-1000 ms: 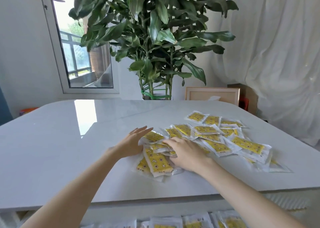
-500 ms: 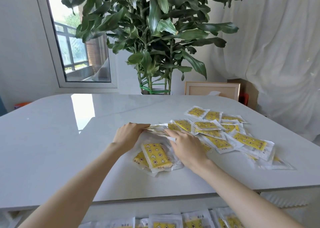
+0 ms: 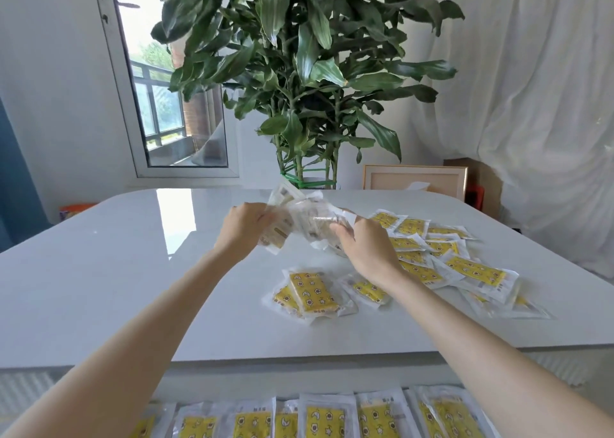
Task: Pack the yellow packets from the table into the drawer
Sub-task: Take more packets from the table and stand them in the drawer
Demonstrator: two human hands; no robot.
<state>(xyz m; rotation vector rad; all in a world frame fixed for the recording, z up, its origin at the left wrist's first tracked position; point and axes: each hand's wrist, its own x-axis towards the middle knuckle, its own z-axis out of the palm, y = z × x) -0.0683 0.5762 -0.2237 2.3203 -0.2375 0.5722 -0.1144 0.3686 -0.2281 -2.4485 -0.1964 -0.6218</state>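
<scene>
Lining the drawer [image 3: 332, 401] just below the near edge of the surface [image 3: 99, 288], a row of yellow packets already stands packed on edge, its far side hidden under the tabletop. On the glossy white surface, a small overlapped stack of yellow packets [image 3: 310, 293] lies a little in from the near edge, with more packets [image 3: 432, 255] scattered toward the right edge. Above the middle, the left hand [image 3: 244, 230] and the right hand [image 3: 362, 245] are both closed on a bundle of packets [image 3: 305, 221] lifted clear of the top, backs showing, blurred in motion. The packets look light, flat and pliable, sealed in slick clear film that likely slides packet against packet; pinching a bundle at both ends, as here, seems the surer hold, since a loose fan could spill from the middle. The polished surface would let strays skate if nudged. Beyond the far edge stands a tall leafy plant [image 3: 299, 72], with a framed panel [image 3: 415, 178] leaning at the right, an open window [image 3: 172, 105] at the left and pale curtains [image 3: 538, 105] along the right wall.
</scene>
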